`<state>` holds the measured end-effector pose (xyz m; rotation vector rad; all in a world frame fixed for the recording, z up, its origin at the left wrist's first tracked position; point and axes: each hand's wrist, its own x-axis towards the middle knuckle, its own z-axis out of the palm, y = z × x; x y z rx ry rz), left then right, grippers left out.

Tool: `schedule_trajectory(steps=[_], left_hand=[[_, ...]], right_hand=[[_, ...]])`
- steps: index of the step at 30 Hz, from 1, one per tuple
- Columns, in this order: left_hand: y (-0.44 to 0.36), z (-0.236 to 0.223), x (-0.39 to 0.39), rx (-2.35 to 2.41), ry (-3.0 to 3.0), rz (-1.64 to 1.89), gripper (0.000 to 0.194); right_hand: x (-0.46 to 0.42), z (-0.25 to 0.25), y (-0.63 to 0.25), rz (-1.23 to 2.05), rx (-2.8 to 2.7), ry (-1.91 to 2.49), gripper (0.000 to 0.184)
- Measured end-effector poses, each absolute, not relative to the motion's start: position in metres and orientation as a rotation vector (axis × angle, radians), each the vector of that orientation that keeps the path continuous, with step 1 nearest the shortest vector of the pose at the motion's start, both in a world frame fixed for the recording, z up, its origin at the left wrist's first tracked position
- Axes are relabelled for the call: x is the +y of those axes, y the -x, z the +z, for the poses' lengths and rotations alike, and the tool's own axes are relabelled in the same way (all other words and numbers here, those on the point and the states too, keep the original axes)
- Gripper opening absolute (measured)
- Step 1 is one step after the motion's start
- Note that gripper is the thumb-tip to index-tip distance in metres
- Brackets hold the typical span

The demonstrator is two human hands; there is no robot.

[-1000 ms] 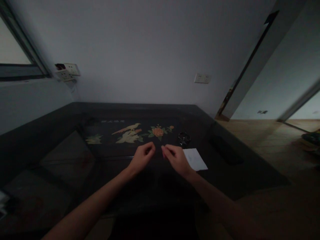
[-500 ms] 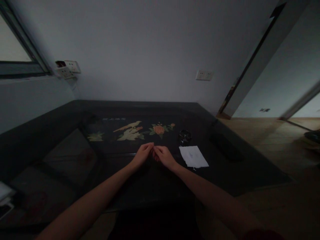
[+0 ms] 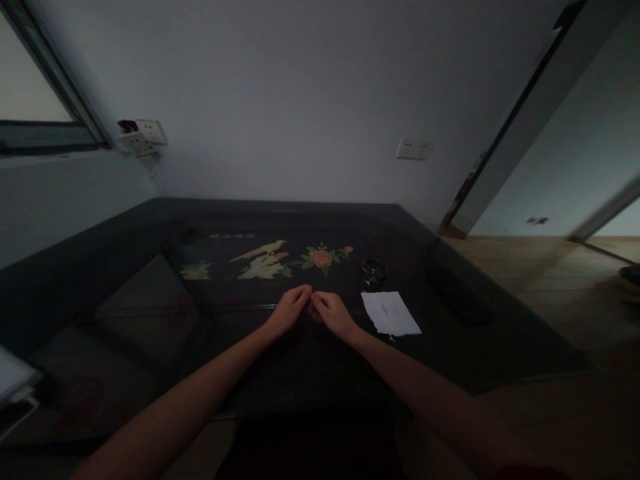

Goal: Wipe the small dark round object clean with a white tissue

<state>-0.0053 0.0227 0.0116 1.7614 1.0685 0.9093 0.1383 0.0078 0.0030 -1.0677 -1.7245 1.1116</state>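
Observation:
My left hand [image 3: 291, 308] and my right hand [image 3: 331, 312] meet fingertip to fingertip over the near part of a dark glossy table [image 3: 300, 387]. Both have their fingers curled in and closed. Whatever they may hold between them is hidden or too small to name. Just right of my right hand lies a white sheet of paper [image 3: 391, 313] with a faint grey mark on it and a ragged near edge. Behind the paper sits a small dark round object [image 3: 373, 270] with a shiny rim; its kind is hard to make out in the dim light.
A bird and flower picture [image 3: 265, 260] decorates the tabletop beyond my hands. Farther right on the table lies a dark flat oblong object [image 3: 460, 297]. A pale object [image 3: 17, 387] shows at the left edge. Wall sockets [image 3: 415, 149] are on the wall behind.
The view has shifted slightly, so the table and paper appear a little farther right. My hands stay together, with the fingertips a bit closer in.

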Motion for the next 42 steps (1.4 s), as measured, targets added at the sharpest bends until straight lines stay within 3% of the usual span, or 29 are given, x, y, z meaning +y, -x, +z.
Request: schedule_trajectory(steps=[42], left_hand=[[0.0066,0.0211,0.0145,1.166,-1.919,0.961,0.037]], right_hand=[[0.0047,0.0075,-0.1393,1.014,-1.784,1.093,0.038]])
